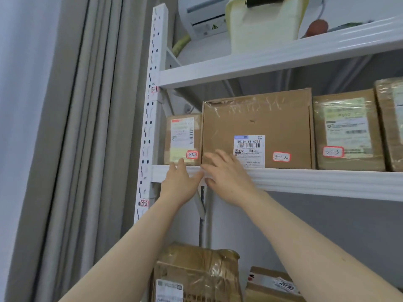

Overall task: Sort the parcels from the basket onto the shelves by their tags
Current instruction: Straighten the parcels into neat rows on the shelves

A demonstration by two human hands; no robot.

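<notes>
Parcel tagged 3-1-2 (pixel 257 118) sits up and ahead of both empty, slack-fingered hands, right hand (pixel 229 177) nearer, at its lower left corner, left hand (pixel 178 184) just beside.

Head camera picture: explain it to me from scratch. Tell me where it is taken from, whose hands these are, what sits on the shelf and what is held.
No machine here: a person sorts parcels, and the single picture comes from a camera worn on their head, facing a white metal shelf rack. The two bare arms are theirs. The left hand and right hand are both open, fingers spread, at the front edge of the middle shelf, holding nothing. On that shelf stand a small brown cardboard parcel tagged 3-1-1, a large brown cardboard box tagged 3-1-2 and a tape-wrapped brown parcel tagged, it seems, 3-1-3. The right hand's fingers overlap the large box's lower left corner; blur hides whether they touch it.
</notes>
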